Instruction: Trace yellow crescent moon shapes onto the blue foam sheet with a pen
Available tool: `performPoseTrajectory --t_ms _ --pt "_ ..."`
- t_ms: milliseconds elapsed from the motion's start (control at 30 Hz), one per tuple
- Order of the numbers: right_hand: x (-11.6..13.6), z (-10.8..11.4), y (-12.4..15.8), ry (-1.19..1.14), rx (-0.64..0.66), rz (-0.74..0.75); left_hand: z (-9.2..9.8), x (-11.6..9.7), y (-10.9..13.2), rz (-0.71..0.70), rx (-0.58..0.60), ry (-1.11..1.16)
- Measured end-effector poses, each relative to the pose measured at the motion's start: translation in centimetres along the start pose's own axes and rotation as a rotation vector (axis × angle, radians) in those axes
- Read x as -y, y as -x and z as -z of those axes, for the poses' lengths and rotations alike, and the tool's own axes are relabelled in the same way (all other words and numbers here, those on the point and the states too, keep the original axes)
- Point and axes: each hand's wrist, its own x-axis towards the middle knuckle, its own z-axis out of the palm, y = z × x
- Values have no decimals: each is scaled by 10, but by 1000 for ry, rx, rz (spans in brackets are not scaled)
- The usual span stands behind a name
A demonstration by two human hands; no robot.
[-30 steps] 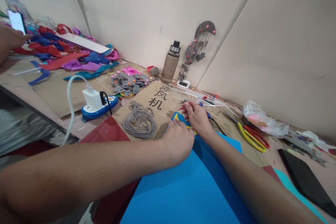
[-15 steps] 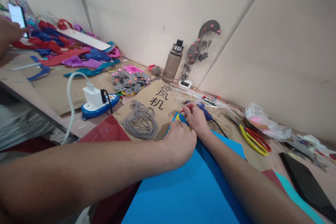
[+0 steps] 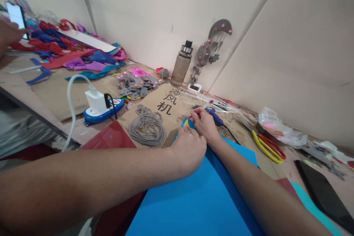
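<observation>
A large blue sheet (image 3: pixel 199 199) lies on the table in front of me. My left hand (image 3: pixel 189 147) rests curled on its far corner, fingers closed and pressing down. Just beyond, my right hand (image 3: pixel 204 123) pinches a thin red pen-like stick against a yellow shape (image 3: pixel 188 122) at the sheet's tip. What exactly the left fingers hold is hidden. A blue glue gun (image 3: pixel 214 113) lies right behind my right hand.
Grey cord coil (image 3: pixel 146 125) and a blue power strip with white charger (image 3: pixel 101 107) sit left. Yellow-and-red scissors (image 3: pixel 267 145), a plastic bag (image 3: pixel 279 129), a dark phone (image 3: pixel 323 191) lie right. A bottle (image 3: pixel 181 66) stands by the cardboard wall. Another person's hand (image 3: pixel 7 37) holds a phone, far left.
My right hand has slid slightly back toward me, uncovering the blue glue gun behind it. My left hand stays put on the sheet corner.
</observation>
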Motion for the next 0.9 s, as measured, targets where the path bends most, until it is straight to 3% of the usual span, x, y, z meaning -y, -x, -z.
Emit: performPoseTrajectory --t_ms 900 --pt "-2 0 0 50 31 15 2 -1 2 -10 17 -8"
